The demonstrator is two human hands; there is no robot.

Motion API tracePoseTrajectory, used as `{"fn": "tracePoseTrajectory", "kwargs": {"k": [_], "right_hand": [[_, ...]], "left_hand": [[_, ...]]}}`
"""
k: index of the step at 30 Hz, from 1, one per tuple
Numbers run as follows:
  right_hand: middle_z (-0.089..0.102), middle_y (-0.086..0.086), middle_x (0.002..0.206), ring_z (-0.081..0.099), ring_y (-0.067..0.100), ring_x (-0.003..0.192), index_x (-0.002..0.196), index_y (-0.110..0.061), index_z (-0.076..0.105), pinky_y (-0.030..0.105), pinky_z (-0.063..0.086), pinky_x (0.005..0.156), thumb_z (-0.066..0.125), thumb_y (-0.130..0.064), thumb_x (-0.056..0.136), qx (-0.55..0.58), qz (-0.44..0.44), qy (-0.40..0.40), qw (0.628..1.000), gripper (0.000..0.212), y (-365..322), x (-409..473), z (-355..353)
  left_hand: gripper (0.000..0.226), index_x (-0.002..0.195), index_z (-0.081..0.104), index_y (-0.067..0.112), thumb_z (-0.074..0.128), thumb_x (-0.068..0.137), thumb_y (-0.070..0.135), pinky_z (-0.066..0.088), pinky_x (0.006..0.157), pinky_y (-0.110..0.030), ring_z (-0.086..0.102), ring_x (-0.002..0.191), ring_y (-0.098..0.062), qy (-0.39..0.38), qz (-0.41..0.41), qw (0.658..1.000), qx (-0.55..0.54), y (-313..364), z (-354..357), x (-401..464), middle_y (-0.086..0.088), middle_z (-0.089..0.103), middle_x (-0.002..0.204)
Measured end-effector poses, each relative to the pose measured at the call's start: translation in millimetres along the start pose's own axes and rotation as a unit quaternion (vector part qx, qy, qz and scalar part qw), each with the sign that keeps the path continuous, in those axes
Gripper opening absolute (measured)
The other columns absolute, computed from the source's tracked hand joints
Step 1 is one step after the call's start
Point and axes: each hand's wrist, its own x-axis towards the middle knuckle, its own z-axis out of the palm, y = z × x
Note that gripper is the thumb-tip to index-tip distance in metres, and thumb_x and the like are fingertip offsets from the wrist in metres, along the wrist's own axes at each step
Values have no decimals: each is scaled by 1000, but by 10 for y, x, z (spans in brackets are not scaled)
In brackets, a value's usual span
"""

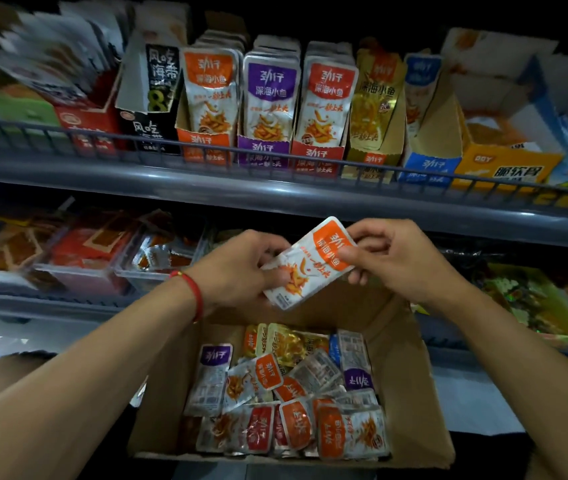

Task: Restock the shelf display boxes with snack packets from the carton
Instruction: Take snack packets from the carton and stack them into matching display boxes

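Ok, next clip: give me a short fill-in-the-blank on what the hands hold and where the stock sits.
1. The left hand and right hand together hold one packet with an ____ label.
2. That packet is held above the open ____, which has loose packets inside.
3. On the upper shelf, the purple display box stands between two ____ display boxes.
4. The red cord is on the ____ wrist.

Missing words: orange; carton; orange; left

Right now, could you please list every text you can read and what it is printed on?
"劲仔 深海小鱼": orange packet in both hands.
"劲仔": orange display box, purple box.
"风吃海带": black box.
"脆软骨": yellow box.
Carton packets' small print: unreadable.
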Motion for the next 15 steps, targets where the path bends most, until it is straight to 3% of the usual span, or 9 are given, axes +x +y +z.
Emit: {"fn": "tracePoseTrajectory", "kwargs": {"k": [4, 8, 11, 15], "right_hand": [[76, -14, 94, 72, 7, 88, 94, -36, 74, 42, 62, 79, 70, -30, 94, -78, -50, 79, 993, 8, -200, 112, 55], [74, -13, 91, 69, 11, 87, 90, -37, 72, 47, 59, 79, 69, -30, 94, -142, -117, 125, 975, 9, -687, 348, -6], [70, -12, 90, 65, 8, 81, 94, -34, 69, 39, 57, 76, 65, -32, 99, -227, -214, 166, 935, 7, -1202, 572, -85], [64, -11, 96, 59, 3, 85, 113, -23, 72, 18, 45, 74, 61, -35, 101, -316, -254, 204, 891, 21, -1783, 964, -115]], "left_hand": [[22, 118, 64, 25, 63, 97, 20, 62, 72, -25, 69, 94, -5, 63, 48, 994, 79, 38, -162, -12, 10, 69, 107], [28, 120, 63, 26, 71, 92, 25, 55, 64, -24, 68, 88, -8, 211, 79, 974, -7, -11, -412, 45, 6, 70, 104], [36, 122, 56, 24, 69, 90, 17, 51, 68, -17, 63, 78, -3, 371, 99, 923, -38, -31, -634, 19, 10, 68, 95], [40, 123, 59, 16, 63, 85, 3, 45, 91, -25, 55, 110, -14, 458, 125, 875, 100, -80, -763, 18, 3, 62, 116]]}}
